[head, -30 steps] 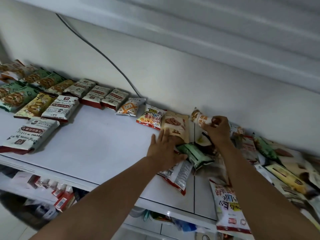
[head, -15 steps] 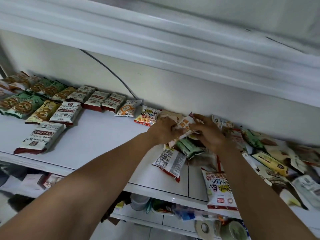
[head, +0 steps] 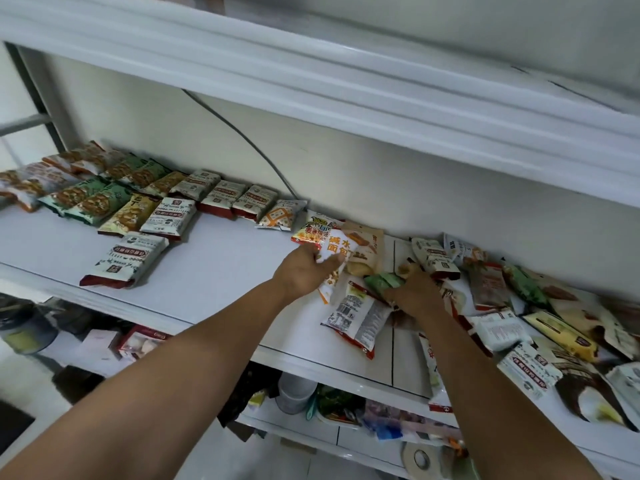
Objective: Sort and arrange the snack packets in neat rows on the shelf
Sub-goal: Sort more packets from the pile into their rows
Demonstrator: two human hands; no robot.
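On the white shelf (head: 214,271), snack packets lie in rows at the left and along the back wall, ending with an orange-patterned packet (head: 281,216). My left hand (head: 304,270) grips a white packet with orange characters (head: 337,249) just in front of a yellow-red packet (head: 311,230) and a brown packet (head: 367,251). My right hand (head: 414,292) rests palm down on a green packet (head: 382,281) at the edge of a loose heap of packets (head: 540,317) on the right.
A grey cable (head: 242,133) runs down the back wall. An upper shelf (head: 346,81) overhangs closely. A white-red packet (head: 360,317) lies near the front edge. Lower shelves hold boxes, a white cup (head: 296,393) and a tape roll (head: 419,457).
My left hand has taken the white packet with orange characters from my right hand and moved it left. My right hand has dropped onto the green packet.
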